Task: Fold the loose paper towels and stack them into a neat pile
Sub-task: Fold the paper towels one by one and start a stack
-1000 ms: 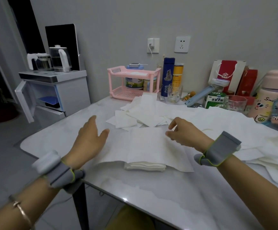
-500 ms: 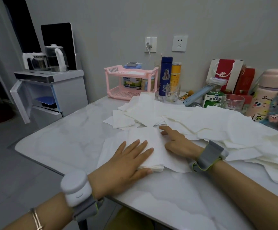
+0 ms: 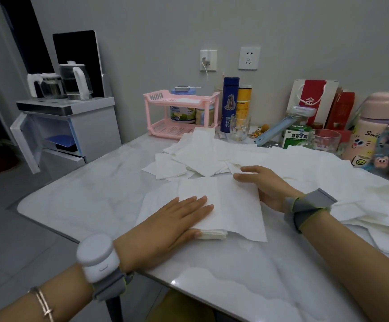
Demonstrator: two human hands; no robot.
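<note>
Beside a mug (image 3: 365, 145) seemingly lettered "Smile", both flat-open hands' grips (image 3: 177, 217) (image 3: 264, 184) press a paper towel (image 3: 223, 205).

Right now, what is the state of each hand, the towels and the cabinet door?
left hand: open, flat on the top towel
right hand: open, flat at the towel's right edge
top towel: partly folded, lying over the pile
folded pile: stacked
loose towels: unfolded, scattered
cabinet door: open
</note>
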